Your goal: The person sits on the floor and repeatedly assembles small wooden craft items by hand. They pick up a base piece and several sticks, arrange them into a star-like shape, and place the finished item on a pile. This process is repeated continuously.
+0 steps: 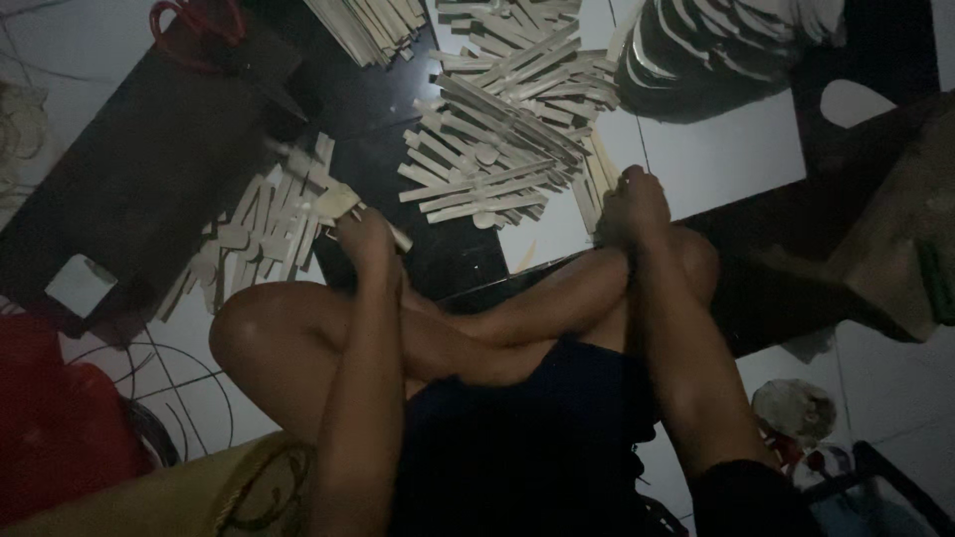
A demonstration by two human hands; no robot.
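Observation:
I sit cross-legged on the floor in dim light. My left hand (364, 237) grips a pale wooden spoon blank (338, 201), its bowl end pointing up-left and its handle poking out to the right. My right hand (631, 203) reaches past my knee, with its fingers curled on thin wooden strips (595, 191) at the right edge of a big criss-cross stack of flat wooden pieces (497, 129). A looser heap of spoon-shaped blanks (261, 231) lies just left of my left hand.
A dark board (149, 159) lies at the left with a red-handled tool (197, 20) on it. A dark basket of strips (716, 45) stands top right and a wooden stool (890, 234) at the right. Red fabric (50, 418) lies bottom left.

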